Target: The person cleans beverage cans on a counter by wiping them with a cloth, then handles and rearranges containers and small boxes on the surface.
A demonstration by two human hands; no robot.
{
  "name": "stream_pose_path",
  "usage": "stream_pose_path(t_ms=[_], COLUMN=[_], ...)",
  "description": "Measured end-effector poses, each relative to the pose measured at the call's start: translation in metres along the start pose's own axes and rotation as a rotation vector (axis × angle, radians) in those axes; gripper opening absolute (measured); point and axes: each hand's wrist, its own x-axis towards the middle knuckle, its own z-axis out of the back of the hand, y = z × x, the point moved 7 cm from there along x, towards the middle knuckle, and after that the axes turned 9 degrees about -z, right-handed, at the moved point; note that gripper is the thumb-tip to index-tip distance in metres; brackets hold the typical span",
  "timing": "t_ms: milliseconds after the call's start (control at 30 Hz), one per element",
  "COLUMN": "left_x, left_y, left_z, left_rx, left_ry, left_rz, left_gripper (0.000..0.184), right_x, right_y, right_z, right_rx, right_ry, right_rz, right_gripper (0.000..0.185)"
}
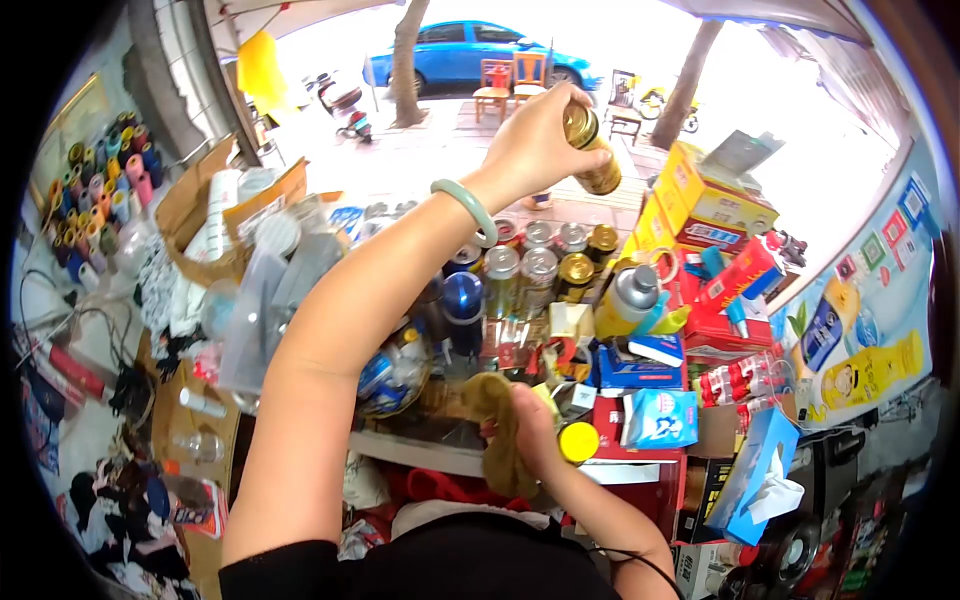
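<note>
Holding a gold can (603, 180) aloft, the left hand (532, 135) wraps its grip round it while the right hand (536, 430) clutches a brown cloth (508, 458); any lowering calls for clearing the standing cans (538, 268).

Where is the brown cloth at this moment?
In the head view, the brown cloth is in the right hand, below and slightly right of centre, left of the round yellow lid.

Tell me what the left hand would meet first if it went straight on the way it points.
Nothing close: beyond the left hand and its gold can, the way looks free until the wooden chairs or blue car outside, though depth is unclear.
</note>
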Motion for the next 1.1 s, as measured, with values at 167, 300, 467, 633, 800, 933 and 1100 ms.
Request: stream_pose_path(t_ms=[167,300,467,633,800,933,1100], left_x=[0.028,0.035,0.024,0.014,0.005,-0.002,-0.013], left_y=[0.040,0.059,0.078,0.101,0.091,0.084,0.075], left_z=[-0.085,-0.153,-0.216,-0.264,-0.284,-0.298,-0.308], left_rx=[-0.113,-0.148,-0.091,-0.083,0.096,0.174,0.291], left_ry=[0.037,0.190,0.383,0.509,0.709,0.863,0.976], left_rz=[0.039,0.114,0.258,0.223,0.229,0.203,0.193], left_gripper=[0.059,0.062,0.070,0.074,0.074,0.076,0.073], right_x=[-0.003,-0.006,-0.007,-0.014,-0.016,-0.015,-0.019], right_y=[-0.010,-0.006,-0.016,-0.007,-0.001,-0.001,0.005], right_z=[0.003,-0.004,0.005,0.002,0.005,0.003,0.001], right_rx=[0.026,0.062,0.101,0.249,0.276,0.268,0.292], right_ry=[-0.006,0.059,0.051,0.074,0.080,0.125,0.136], right_rz=[-0.003,-0.043,-0.085,-0.126,-0.123,-0.106,-0.093], right_gripper=[0.037,0.035,0.036,0.034,0.034,0.035,0.036])
